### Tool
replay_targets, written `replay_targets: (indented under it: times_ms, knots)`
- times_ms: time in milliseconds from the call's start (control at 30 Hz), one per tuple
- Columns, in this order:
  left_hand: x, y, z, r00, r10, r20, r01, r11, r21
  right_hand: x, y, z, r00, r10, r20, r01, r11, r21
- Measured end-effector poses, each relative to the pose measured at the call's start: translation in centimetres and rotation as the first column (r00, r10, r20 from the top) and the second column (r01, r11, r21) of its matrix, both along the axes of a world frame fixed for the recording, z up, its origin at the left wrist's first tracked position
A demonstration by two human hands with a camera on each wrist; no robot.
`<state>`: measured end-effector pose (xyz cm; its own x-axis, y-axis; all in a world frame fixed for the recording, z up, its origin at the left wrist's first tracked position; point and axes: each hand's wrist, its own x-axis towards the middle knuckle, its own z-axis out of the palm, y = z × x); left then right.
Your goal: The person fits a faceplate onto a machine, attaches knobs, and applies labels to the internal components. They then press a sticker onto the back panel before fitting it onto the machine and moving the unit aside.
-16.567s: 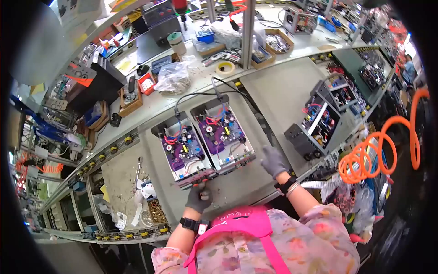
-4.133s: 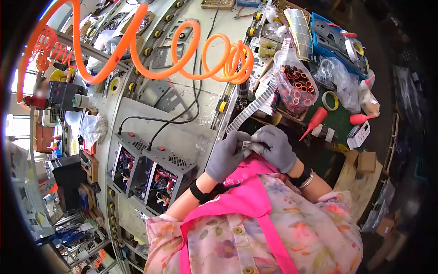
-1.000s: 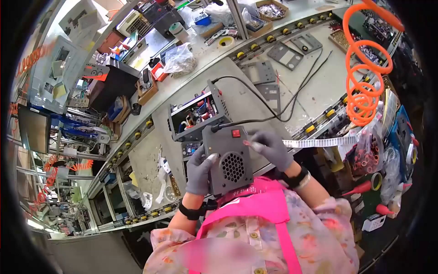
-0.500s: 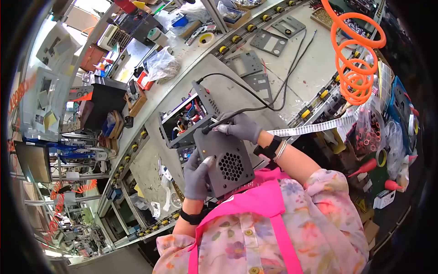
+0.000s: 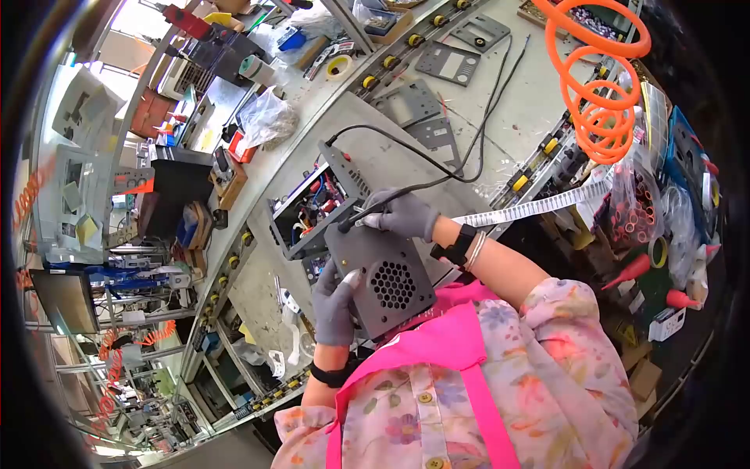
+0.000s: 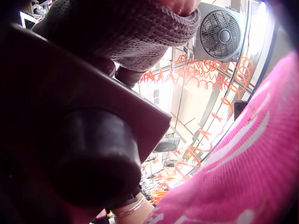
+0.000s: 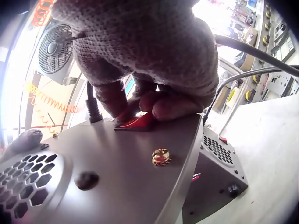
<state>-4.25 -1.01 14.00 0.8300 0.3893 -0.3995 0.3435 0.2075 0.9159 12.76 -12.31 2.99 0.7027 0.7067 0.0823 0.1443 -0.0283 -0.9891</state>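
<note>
The left hand (image 5: 333, 309) has its fingers bent around the side of a grey box (image 5: 377, 264), with its thumb on the box's flat back. The box is at the near edge of the table (image 7: 261, 140), tipped so its back, with round vent holes (image 5: 393, 284), faces up. The right hand (image 5: 406, 215) has its fingers curled in, pinching a small red switch (image 7: 135, 122) at that back's top corner. A black plug (image 7: 93, 108) sticks out beside the switch, and a gold screw (image 7: 161, 157) is near it. Another box (image 7: 217, 173) stands just past the first, toward the table's far edge. Flat grey panels (image 5: 448, 62) lie farther right, by that far edge.
</note>
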Motion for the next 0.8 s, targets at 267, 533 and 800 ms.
replay_targets:
  times_ms: [267, 533, 800]
  knots:
    - [0.2, -0.2, 0.2, 1.000, -0.024, -0.018, 0.024, 1.000, 0.009, 0.0, -0.3, 0.4, 0.979, -0.027, 0.201, 0.038, 0.998, -0.052]
    - [0.5, -0.3, -0.1, 0.999, -0.028, -0.037, 0.030, 0.998, 0.051, -0.8, -0.7, 1.6, 0.898, -0.124, 0.423, 0.190, 0.975, -0.117]
    - [1.7, -0.9, -0.7, 1.000, -0.017, -0.004, 0.017, 0.998, 0.065, -1.1, -1.8, 1.7, 0.901, -0.061, 0.429, 0.288, 0.823, -0.489]
